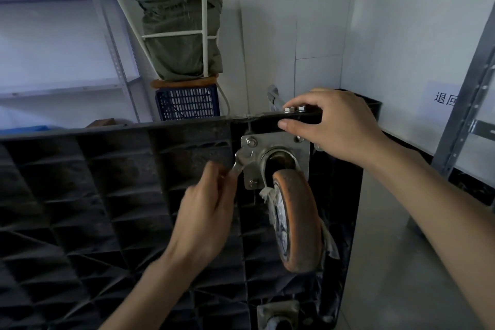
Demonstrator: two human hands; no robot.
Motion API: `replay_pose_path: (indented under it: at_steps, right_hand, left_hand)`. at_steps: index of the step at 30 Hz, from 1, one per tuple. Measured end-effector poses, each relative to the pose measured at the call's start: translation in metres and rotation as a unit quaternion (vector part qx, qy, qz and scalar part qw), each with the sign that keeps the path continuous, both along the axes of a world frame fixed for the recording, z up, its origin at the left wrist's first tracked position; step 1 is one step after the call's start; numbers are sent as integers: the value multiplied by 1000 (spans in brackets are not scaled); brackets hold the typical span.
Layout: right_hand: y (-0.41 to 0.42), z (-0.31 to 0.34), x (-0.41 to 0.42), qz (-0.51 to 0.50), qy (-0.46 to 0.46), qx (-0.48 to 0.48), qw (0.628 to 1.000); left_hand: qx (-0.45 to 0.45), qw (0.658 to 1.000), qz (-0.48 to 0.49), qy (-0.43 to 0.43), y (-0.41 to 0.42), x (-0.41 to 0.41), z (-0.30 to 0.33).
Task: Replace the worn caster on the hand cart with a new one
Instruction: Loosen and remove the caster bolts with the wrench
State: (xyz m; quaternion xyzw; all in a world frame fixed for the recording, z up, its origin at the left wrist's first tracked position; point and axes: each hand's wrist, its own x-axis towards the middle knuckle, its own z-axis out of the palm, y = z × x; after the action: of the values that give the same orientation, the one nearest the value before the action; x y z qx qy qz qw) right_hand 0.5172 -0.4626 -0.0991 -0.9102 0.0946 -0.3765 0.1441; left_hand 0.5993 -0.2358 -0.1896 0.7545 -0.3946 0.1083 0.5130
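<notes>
The black plastic hand cart (107, 195) stands on its edge with its ribbed underside facing me. A worn caster (297, 220) with a dirty orange wheel sits on a steel mounting plate (254, 166) near the cart's top right corner. My left hand (206, 211) grips a metal wrench (241, 161) whose jaw sits at the plate's left edge. My right hand (334, 123) grips the cart's top edge, thumb on the front face. Two loose nuts (294, 109) rest on that edge by my fingertips. A bolt head (251, 142) shows at the plate's upper left corner.
A second caster plate (278, 313) shows at the bottom of the cart. Behind the cart stand a blue crate (187, 103), a green sack (182, 43) and a white stool frame (205, 29). Metal shelving (107, 35) is at left, and another rack (471, 115) at right.
</notes>
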Motion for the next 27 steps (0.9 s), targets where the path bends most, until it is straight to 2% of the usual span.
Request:
replay_pose_path:
  at_steps: [2,5,9,16,20,22,24,27]
  right_hand:
    - [1,0,0,-1,-1,0,1000]
    - [2,0,-1,-2,-1,-1,1000]
    - [3,1,-2,-2,0,4,1000]
    - [3,0,-1,-4,-3,-1,1000]
    - [3,-1,0,-3,-7,-6,1000]
    - [3,-2,0,-4,-10,-6,1000]
    - [4,-2,-1,-4,-12,-3,1000]
    - [4,-3,-1,-7,-13,-5,1000]
  left_hand:
    - [54,996,16,-72,10,7,21]
    - [140,975,89,-146,20,19,46]
    - [206,953,127,-180,23,22,70]
    - [250,925,155,-241,12,24,96]
    - [282,924,159,-204,8,33,105]
    - [258,942,141,-159,9,36,89]
    - [199,970,110,-90,9,32,61]
    - [53,996,40,54,-6,21,21]
